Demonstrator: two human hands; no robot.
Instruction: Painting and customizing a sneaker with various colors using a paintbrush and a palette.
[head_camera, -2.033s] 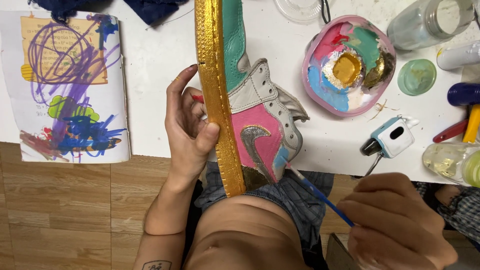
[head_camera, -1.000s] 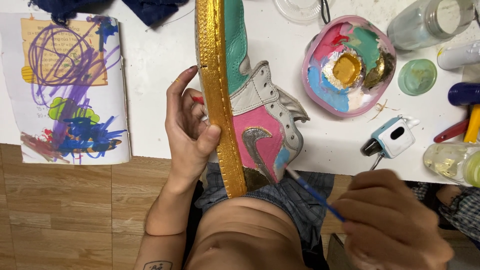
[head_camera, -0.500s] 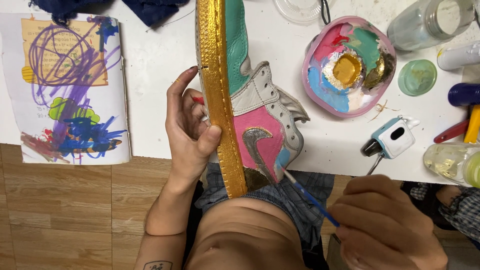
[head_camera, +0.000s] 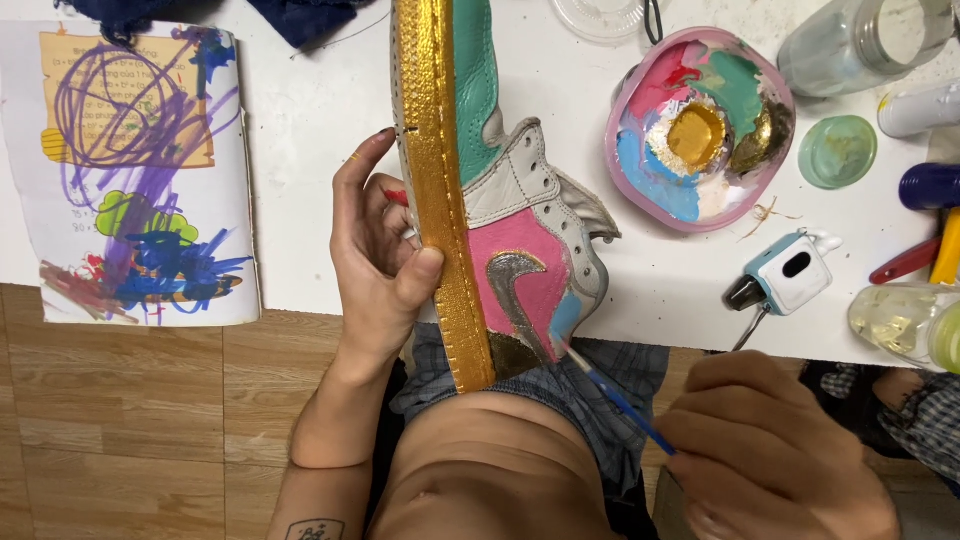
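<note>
A sneaker (head_camera: 500, 210) stands on its side, with a gold-painted sole, teal, pink, silver and white panels. My left hand (head_camera: 375, 255) grips the sole, thumb pressed on the gold edge. My right hand (head_camera: 775, 450), low at the right, holds a thin blue-handled paintbrush (head_camera: 615, 398). The brush tip touches the shoe's heel near a light blue patch, just over the table's front edge and my lap.
A pink palette dish (head_camera: 700, 125) with mixed paints sits right of the shoe. A scribbled paper sheet (head_camera: 140, 170) lies left. A small white-and-blue device (head_camera: 785, 275), green lid (head_camera: 838, 150), clear jars (head_camera: 860, 45) and markers (head_camera: 930, 185) crowd the white table's (head_camera: 300, 150) right side.
My right hand has shifted slightly left and up, bringing the brush tip onto the shoe's heel. The left hand and shoe have held still.
</note>
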